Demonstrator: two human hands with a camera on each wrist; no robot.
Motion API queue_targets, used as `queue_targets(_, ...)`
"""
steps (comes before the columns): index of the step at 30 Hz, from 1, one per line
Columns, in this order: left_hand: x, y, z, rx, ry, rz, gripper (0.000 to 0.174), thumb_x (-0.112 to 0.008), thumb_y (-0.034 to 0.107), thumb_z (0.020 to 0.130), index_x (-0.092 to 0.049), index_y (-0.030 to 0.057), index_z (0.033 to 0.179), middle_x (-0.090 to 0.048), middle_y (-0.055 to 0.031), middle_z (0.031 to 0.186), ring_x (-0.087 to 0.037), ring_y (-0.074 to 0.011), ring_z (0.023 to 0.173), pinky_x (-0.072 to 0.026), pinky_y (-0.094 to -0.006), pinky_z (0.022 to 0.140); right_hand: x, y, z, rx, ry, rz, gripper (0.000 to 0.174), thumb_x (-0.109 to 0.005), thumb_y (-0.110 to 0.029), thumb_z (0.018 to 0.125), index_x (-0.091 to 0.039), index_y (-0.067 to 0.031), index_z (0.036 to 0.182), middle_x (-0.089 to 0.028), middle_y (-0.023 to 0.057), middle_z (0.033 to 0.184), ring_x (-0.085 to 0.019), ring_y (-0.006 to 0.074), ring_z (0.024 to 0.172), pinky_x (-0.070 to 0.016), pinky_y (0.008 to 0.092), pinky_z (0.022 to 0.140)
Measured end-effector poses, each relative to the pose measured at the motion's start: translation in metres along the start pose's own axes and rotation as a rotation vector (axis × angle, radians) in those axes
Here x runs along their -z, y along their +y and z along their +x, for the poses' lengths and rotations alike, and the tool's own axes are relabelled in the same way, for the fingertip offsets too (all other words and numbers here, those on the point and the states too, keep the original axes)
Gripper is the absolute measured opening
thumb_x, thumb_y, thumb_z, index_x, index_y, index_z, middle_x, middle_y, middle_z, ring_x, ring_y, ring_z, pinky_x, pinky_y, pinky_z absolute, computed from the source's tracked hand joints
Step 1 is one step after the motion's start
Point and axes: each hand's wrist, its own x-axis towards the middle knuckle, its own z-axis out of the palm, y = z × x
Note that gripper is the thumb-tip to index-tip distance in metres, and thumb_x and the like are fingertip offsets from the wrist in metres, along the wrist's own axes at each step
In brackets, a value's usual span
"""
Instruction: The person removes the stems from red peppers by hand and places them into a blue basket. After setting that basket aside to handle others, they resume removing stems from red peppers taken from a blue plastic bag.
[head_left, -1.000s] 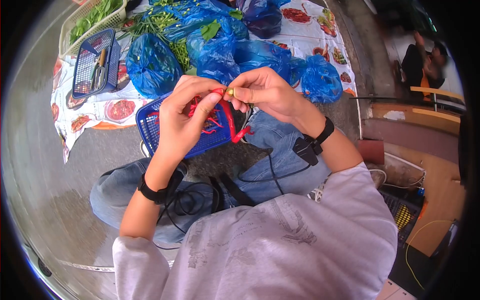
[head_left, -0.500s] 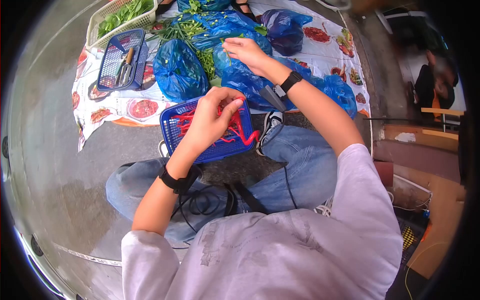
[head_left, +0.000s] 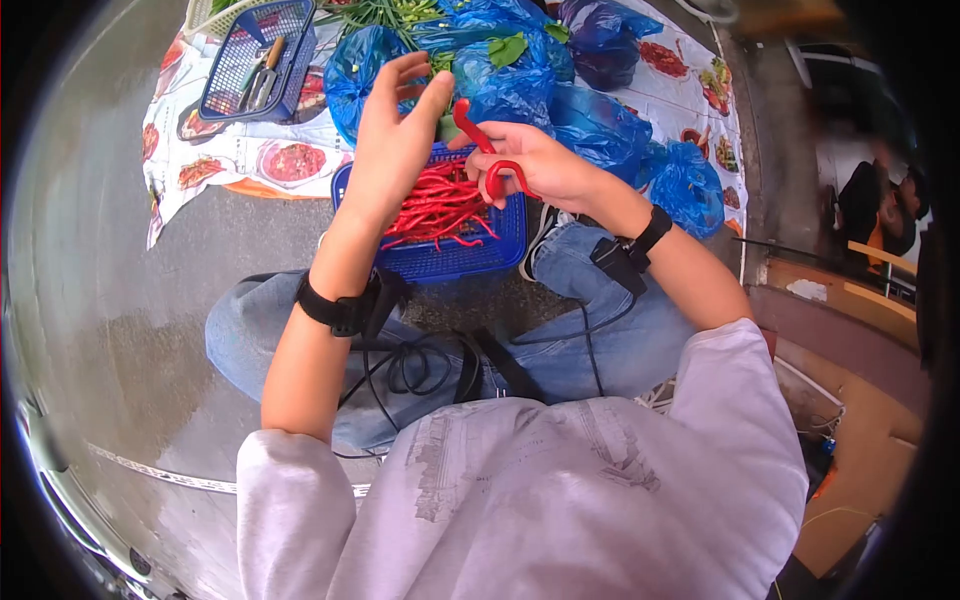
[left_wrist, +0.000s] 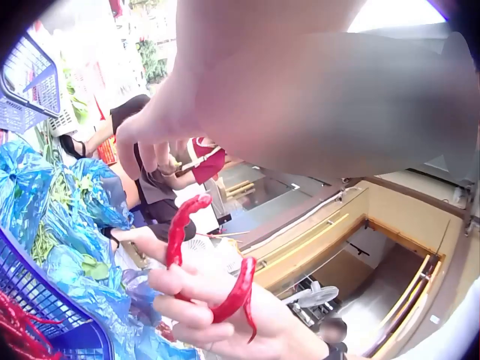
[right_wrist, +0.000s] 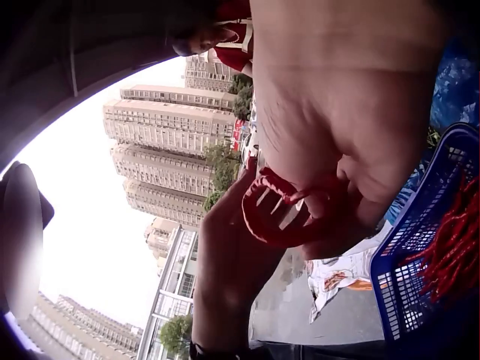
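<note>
A long, curled red chili pepper [head_left: 467, 122] stands up from my right hand [head_left: 548, 168], which holds it between the fingers. Its bend shows clearly in the left wrist view, where the chili [left_wrist: 238, 291] loops past the right fingers. My left hand [head_left: 392, 150] is raised just left of it, fingers loosely extended with nothing in them. Below both hands sits a blue plastic basket [head_left: 450, 264] holding a pile of red chilies [head_left: 440, 208]. In the right wrist view the left hand [right_wrist: 234, 259] appears behind the chili.
Blue plastic bags [head_left: 605, 125] of greens lie beyond the basket on a printed white sheet [head_left: 225, 172]. Another blue basket [head_left: 228, 85] with knives [head_left: 262, 78] stands at the far left. Black cable [head_left: 405, 365] trails across the lap.
Both hands were pinching at the chili's end. Then the right hand reached out over the bags while the left held the chili. Now the chili is in the right hand and the left has let go.
</note>
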Motion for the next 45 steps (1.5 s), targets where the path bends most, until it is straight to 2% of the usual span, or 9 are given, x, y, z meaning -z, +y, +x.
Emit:
queue_targets(5, 0.082, 0.027, 0.033, -0.084, 0.243, -0.320, 0.046, -0.046, 0.020, 0.101, -0.048, -0.0039, 0.140, -0.063, -0.0214, 0.131, -0.062, -0.0286, 0.120, -0.0465, -0.0391, 0.104, -0.003, 0.074, 0.057, 0.102, 0.076, -0.572, 0.037, -0.050, -0.005, 0.101, -0.051, -0.0041, 0.138, -0.064, 0.0105, 0.091, -0.066, 0.0171, 0.074, -0.0566, 0.0334, 0.057)
queue_targets(11, 0.081, 0.028, 0.024, -0.080, 0.143, -0.311, 0.039, -0.044, -0.003, 0.102, -0.046, -0.0062, 0.141, -0.059, -0.0214, 0.136, -0.063, -0.0265, 0.121, -0.0505, -0.0375, 0.102, 0.004, 0.094, 0.053, 0.417, 0.000, -1.509, 0.044, -0.065, -0.008, 0.090, -0.054, 0.0000, 0.132, -0.060, 0.0173, 0.117, -0.059, 0.0354, 0.108, -0.0515, 0.0423, 0.090)
queue_targets(15, 0.070, 0.030, 0.018, -0.137, 0.051, -0.082, 0.038, -0.045, 0.004, 0.104, -0.047, -0.0058, 0.141, -0.060, -0.0189, 0.135, -0.064, -0.0263, 0.120, -0.0519, -0.0361, 0.100, 0.064, 0.053, 0.028, 0.472, 0.443, -1.388, 0.016, -0.055, -0.006, 0.092, -0.063, 0.0022, 0.102, -0.065, 0.0177, 0.097, -0.062, 0.0367, 0.098, -0.0506, 0.0448, 0.088)
queue_targets(18, 0.061, 0.044, 0.018, -0.077, 0.072, -0.125, 0.038, -0.044, 0.007, 0.105, -0.048, -0.0060, 0.140, -0.060, -0.0191, 0.136, -0.066, -0.0259, 0.118, -0.0519, -0.0352, 0.101, 0.176, 0.060, 0.029, -0.048, 0.458, -1.616, 0.018, -0.052, -0.001, 0.083, -0.066, 0.0044, 0.094, -0.067, 0.0261, 0.099, -0.064, 0.0434, 0.095, -0.0508, 0.0503, 0.084)
queue_targets(19, 0.059, 0.045, 0.018, -0.085, 0.083, -0.140, 0.039, -0.047, 0.010, 0.104, -0.048, -0.0054, 0.140, -0.062, -0.0192, 0.133, -0.067, -0.0246, 0.113, -0.0514, -0.0347, 0.099, 0.182, 0.046, 0.032, -0.490, 0.335, -1.577, 0.029, -0.051, 0.000, 0.081, -0.067, 0.0047, 0.104, -0.068, 0.0276, 0.111, -0.064, 0.0432, 0.106, -0.0509, 0.0497, 0.089)
queue_targets(24, 0.045, 0.046, 0.018, 0.090, 0.106, -0.282, 0.043, -0.057, 0.012, 0.097, -0.052, -0.0013, 0.137, -0.070, -0.0149, 0.116, -0.066, -0.0172, 0.097, -0.0494, -0.0297, 0.087, 0.275, 0.148, 0.073, -0.630, 0.114, -1.436, 0.048, -0.050, -0.012, 0.090, -0.059, -0.0044, 0.137, -0.059, 0.0266, 0.136, -0.058, 0.0406, 0.126, -0.0482, 0.0462, 0.102)
queue_targets(27, 0.031, 0.043, 0.015, 0.183, 0.046, -0.293, 0.039, -0.054, 0.005, 0.097, -0.053, 0.0006, 0.136, -0.071, -0.0123, 0.113, -0.064, -0.0144, 0.094, -0.0494, -0.0286, 0.084, 0.304, 0.236, 0.110, -0.234, 0.499, -0.933, 0.045, -0.061, -0.027, 0.092, -0.060, -0.0054, 0.132, -0.063, 0.0273, 0.129, -0.060, 0.0438, 0.120, -0.0497, 0.0469, 0.097)
queue_targets(34, 0.013, 0.039, 0.017, 0.266, -0.104, -0.247, 0.031, -0.052, 0.000, 0.098, -0.059, 0.0005, 0.128, -0.070, -0.0073, 0.106, -0.062, -0.0113, 0.090, -0.0491, -0.0265, 0.083, 0.262, 0.249, 0.129, -0.252, 0.328, -1.234, 0.045, -0.062, -0.024, 0.090, -0.061, -0.0045, 0.130, -0.064, 0.0268, 0.126, -0.062, 0.0446, 0.116, -0.0510, 0.0478, 0.095)
queue_targets(45, 0.008, 0.033, 0.007, 0.237, -0.174, -0.245, 0.025, -0.052, 0.003, 0.098, -0.063, 0.0002, 0.120, -0.071, -0.0071, 0.104, -0.063, -0.0120, 0.088, -0.0481, -0.0269, 0.082, 0.263, 0.133, 0.048, -0.024, 0.316, -1.585, 0.029, -0.060, -0.019, 0.089, -0.066, -0.0012, 0.111, -0.069, 0.0257, 0.108, -0.066, 0.0457, 0.100, -0.0535, 0.0498, 0.087)
